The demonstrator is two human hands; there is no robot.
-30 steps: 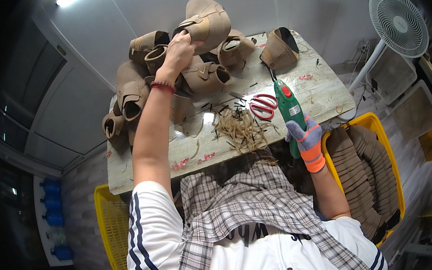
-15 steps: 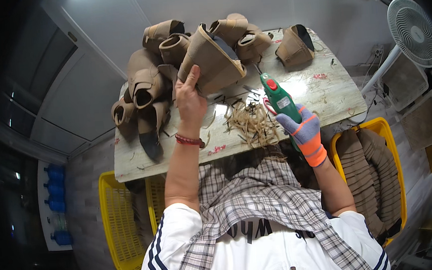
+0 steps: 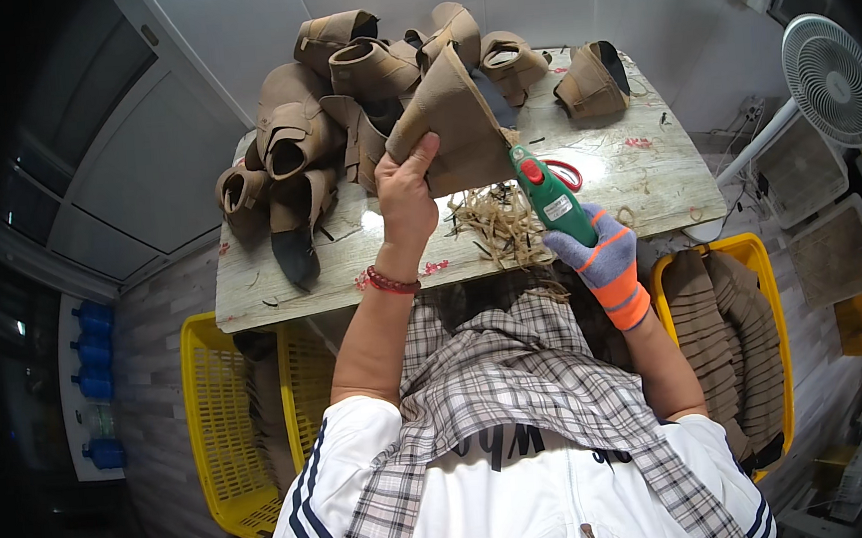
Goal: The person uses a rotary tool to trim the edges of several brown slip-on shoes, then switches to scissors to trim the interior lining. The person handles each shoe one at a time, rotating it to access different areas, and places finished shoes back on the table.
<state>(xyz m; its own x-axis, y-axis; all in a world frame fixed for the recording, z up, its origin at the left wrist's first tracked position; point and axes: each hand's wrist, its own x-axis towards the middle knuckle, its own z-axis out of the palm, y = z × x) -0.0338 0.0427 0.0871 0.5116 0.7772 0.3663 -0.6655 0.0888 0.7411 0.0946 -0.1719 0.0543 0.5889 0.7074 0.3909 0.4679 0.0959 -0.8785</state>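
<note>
Cutter (image 3: pixel 552 198) now at the edge of a turned tan piece (image 3: pixel 455 117)

Half a second ago the cutter's tip stood just apart from the piece, whose open mouth and dark lining showed. Now the piece is turned so that its tan outer face shows most, and the green cutter's head appears to meet its right-hand edge. Red scissors (image 3: pixel 577 173), mostly covered by the cutter earlier, now show their handles beside it.

Held in the air over the middle of the bench (image 3: pixel 661 193), the piece is pinched in the left grip (image 3: pixel 408 186), a bare hand with the thumb on the outer face. The right grip (image 3: pixel 598 257), in a grey and orange glove, is closed around the cutter's body. Whether the blade has bitten is too small to tell.

Judging by this contact and the heap of thin scraps (image 3: pixel 498 226) by the bench's near edge, the step looks like the start of trimming. It seems to call for a taut, steady edge from the left and a guided run along it from the right, clear of the bare fingers.

More pieces are piled (image 3: pixel 291 119) toward the far left corner; a lone one (image 3: pixel 593 88) stands near the far right corner.
</note>
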